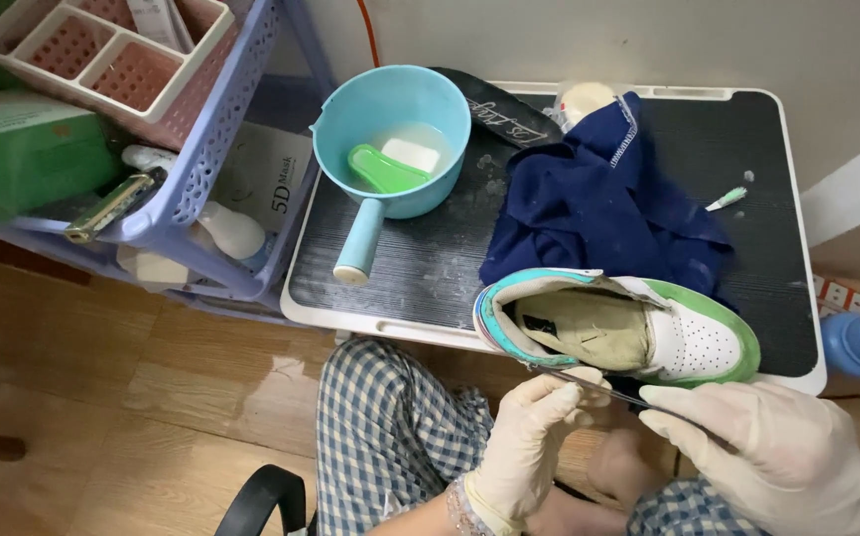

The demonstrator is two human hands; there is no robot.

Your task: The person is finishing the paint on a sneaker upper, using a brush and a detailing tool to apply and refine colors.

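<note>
Head view: left hand (534,437) and right hand (757,447), both gloved, are pinching a thin dark tool (608,389) between them, fingers closed on it, lower right of frame. One sneaker (618,326) is sitting on the bench (420,268) edge just above. One blue ladle (385,149), one navy cloth (598,203). Tool type unclear.

free: right tabletop (762,213) | blocked: shoe (638,333), cloth (598,203), ladle (390,139) left

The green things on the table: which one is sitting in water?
The green brush, lying inside the light blue scoop bowl. The green-trimmed sneaker rests on the black tabletop, near the gloved hands, and is dry.
</note>
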